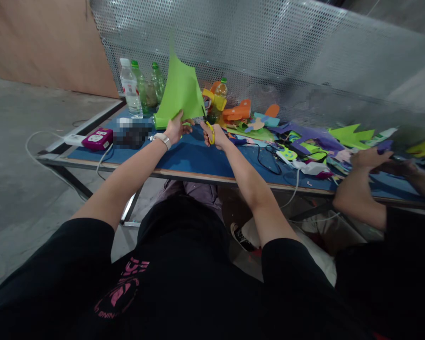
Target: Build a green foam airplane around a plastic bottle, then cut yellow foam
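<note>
— Perforated metal sheeting (pixel 269 56) stands behind the tabletop (pixel 184 160), which has a blue surface. State the position of the green sheet (pixel 184 89)

— Green sheet: raised above the tabletop, in front of the metal sheeting. Its top narrows to a blurred tip, and its lower edge hangs near the blue surface

— State the condition of both hands

— Left hand (pixel 177 128): grasping the lower edge of the green sheet; a light wristband (pixel 162 140) is fitted at the wrist. Right hand (pixel 215 136): wrapped around the yellow handles of the scissors (pixel 211 133). Blades point upward at the lower right corner of the sheet; contact between blade and sheet cannot be confirmed

— List the items on each side

— Left side: a clear bottle (pixel 131 94) with a white cap stands upright beside green bottles (pixel 157 81); a magenta box (pixel 97 139) rests near the front edge. Right side: an orange cylinder (pixel 237 111) lies near a pile of cut pieces (pixel 297 139), mainly purple and green, with a black cable (pixel 260 163) in front. Far right: a co-worker's hand (pixel 368 159) is positioned beside a small purple item (pixel 385 147); its type cannot be determined
</note>
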The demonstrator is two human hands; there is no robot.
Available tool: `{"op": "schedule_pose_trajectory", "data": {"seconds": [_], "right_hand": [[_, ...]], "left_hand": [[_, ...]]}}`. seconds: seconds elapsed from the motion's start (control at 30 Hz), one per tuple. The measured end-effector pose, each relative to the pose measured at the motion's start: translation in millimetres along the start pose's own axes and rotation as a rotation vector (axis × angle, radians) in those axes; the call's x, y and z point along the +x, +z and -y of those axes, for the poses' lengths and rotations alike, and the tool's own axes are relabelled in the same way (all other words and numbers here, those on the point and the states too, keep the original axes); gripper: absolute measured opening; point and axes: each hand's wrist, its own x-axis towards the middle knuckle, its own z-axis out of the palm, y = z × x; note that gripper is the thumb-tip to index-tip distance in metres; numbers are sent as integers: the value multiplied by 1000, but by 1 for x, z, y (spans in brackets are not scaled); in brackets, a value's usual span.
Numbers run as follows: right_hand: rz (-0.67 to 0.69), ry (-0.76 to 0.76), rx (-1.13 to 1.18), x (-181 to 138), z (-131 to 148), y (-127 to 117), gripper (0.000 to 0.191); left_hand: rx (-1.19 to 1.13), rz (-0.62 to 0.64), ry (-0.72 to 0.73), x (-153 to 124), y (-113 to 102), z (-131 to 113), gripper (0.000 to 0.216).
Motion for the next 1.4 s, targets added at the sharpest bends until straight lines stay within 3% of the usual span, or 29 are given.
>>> {"op": "schedule_pose_trajectory", "data": {"seconds": [0.23,0.53,0.83,1.13,1.4], "right_hand": [[7,-2,22,-1,0,1,80],[-46,20,19,-7,8,7,74],[-53,25,71,-2,7,7,78],[-49,47,49,-7,12,7,79],[-26,43,16,-7,7,5,82]], "left_hand": [[31,28,-4,-1,0,-2,72],[22,9,34,-5,2,1,72],[46,22,35,-3,-3,3,56],[10,16,-2,0,-4,2,57],[-3,103,-79,9,-10,0,53]]}}
